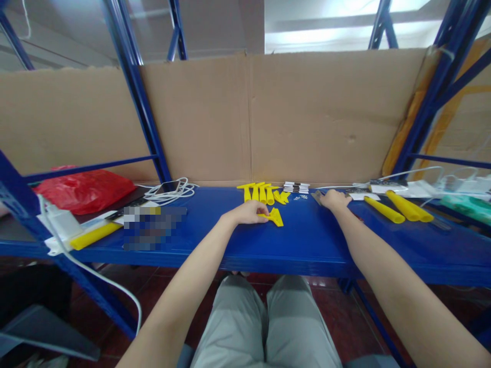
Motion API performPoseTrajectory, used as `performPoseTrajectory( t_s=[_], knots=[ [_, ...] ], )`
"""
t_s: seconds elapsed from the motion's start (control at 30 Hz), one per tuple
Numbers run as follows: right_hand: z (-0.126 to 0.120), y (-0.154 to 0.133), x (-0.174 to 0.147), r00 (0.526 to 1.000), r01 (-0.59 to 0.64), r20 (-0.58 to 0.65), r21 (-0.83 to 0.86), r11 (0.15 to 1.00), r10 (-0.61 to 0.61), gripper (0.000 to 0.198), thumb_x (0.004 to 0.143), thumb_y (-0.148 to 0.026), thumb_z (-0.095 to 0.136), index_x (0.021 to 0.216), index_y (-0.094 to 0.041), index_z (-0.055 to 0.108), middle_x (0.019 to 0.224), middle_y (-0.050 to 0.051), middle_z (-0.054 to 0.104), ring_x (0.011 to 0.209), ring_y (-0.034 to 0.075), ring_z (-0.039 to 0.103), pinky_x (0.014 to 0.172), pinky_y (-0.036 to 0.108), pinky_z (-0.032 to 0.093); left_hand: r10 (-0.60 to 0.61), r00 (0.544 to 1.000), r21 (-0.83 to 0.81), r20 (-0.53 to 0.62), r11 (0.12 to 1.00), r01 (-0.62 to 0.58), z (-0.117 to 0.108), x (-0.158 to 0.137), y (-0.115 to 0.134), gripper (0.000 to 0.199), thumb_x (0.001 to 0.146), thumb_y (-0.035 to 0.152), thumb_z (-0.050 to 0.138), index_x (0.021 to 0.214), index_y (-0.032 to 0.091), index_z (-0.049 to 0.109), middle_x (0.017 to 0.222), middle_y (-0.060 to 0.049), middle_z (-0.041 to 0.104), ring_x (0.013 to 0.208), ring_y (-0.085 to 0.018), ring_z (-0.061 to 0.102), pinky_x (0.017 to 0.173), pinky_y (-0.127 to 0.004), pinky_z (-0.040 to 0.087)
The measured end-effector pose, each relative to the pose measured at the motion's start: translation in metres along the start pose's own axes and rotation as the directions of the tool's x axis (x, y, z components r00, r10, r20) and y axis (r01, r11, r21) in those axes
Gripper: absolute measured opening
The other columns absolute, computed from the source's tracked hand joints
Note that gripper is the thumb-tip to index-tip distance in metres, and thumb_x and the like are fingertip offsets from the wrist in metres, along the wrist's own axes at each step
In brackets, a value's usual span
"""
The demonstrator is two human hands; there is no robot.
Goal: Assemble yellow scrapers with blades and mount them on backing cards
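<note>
My left hand (250,212) pinches a yellow plastic piece with a flared, triangular end (276,217), shaped like a scraper head, just above the blue shelf top (295,245). Farther right, my right hand (336,199) is closed on a flat greyish metal-looking piece (316,197); its exact kind is too small to make out. Behind my left hand lies a row of several yellow T-shaped handles (262,194). Two smaller yellow pieces (283,197) rest beside that row. Between my hands are a stack of white strips with dark bands (296,187) and small metallic bits (301,198).
Yellow tapered tubes (384,210) lie to the right, near white cables and packets. On the left are a red plastic bag (88,189), coiled white cable (180,189) and another yellow tube (95,235). Cardboard (307,117) walls the back between blue posts (140,102).
</note>
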State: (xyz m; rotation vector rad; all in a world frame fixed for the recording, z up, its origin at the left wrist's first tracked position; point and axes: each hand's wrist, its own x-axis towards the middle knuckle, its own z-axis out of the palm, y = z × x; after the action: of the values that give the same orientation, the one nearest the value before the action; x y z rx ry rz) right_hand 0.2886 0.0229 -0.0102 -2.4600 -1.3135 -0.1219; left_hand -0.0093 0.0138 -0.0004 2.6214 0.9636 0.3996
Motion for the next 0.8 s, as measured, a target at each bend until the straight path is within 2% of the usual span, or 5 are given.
performPoseTrajectory(
  t_s=[0.2,0.4,0.53,0.63,0.8],
  knots=[
    [-0.006,0.001,-0.001,0.998,-0.039,-0.047,0.155,0.987,0.047,0.050,0.087,-0.045,0.043,0.109,-0.008,0.067,0.114,0.026,0.063,0.112,0.036,0.056,0.095,0.052,0.035,-0.053,0.995,0.015,-0.085,0.998,0.054,0.005,0.005,-0.002,0.018,0.070,0.033,0.067,0.074,0.016,0.062,0.076,-0.002,0.066,0.074,-0.017,0.059,0.067,-0.025,0.041],
    [-0.021,0.002,-0.007,0.992,0.000,-0.114,0.377,0.926,0.047,0.030,0.083,-0.036,0.049,0.091,-0.017,0.071,0.106,0.017,0.068,0.104,0.032,0.059,0.089,0.044,0.041,-0.051,0.992,-0.025,-0.116,0.999,0.049,0.009,0.006,-0.007,0.027,0.066,0.032,0.071,0.084,0.016,0.060,0.086,-0.003,0.064,0.077,-0.016,0.057,0.067,-0.025,0.042],
    [-0.026,-0.011,-0.017,0.991,0.126,-0.105,0.607,0.785,-0.079,0.018,0.080,-0.026,0.053,0.070,-0.016,0.064,0.077,0.008,0.066,0.079,0.021,0.059,0.069,0.029,0.043,-0.044,0.994,-0.049,-0.102,0.998,0.039,0.013,0.009,-0.007,0.031,0.069,0.031,0.069,0.095,0.016,0.061,0.092,-0.004,0.065,0.080,-0.016,0.058,0.072,-0.026,0.045],
    [-0.024,-0.028,-0.032,0.975,0.154,-0.010,0.746,0.648,-0.220,0.018,0.078,-0.022,0.056,0.060,-0.017,0.054,0.056,-0.001,0.051,0.056,0.012,0.046,0.054,0.023,0.035,-0.043,0.992,-0.019,-0.117,0.999,0.041,0.015,0.011,-0.006,0.029,0.073,0.030,0.066,0.098,0.016,0.061,0.093,-0.005,0.065,0.082,-0.016,0.058,0.074,-0.027,0.046],
    [-0.020,-0.052,-0.058,0.895,0.106,0.176,0.809,0.578,-0.411,0.022,0.079,-0.022,0.058,0.061,-0.018,0.046,0.046,-0.008,0.035,0.044,0.005,0.029,0.044,0.018,0.024,-0.029,0.979,0.006,-0.201,1.000,0.031,0.016,0.012,-0.004,0.028,0.073,0.026,0.066,0.099,0.016,0.061,0.102,-0.007,0.065,0.091,-0.020,0.060,0.082,-0.031,0.046]
  ],
)
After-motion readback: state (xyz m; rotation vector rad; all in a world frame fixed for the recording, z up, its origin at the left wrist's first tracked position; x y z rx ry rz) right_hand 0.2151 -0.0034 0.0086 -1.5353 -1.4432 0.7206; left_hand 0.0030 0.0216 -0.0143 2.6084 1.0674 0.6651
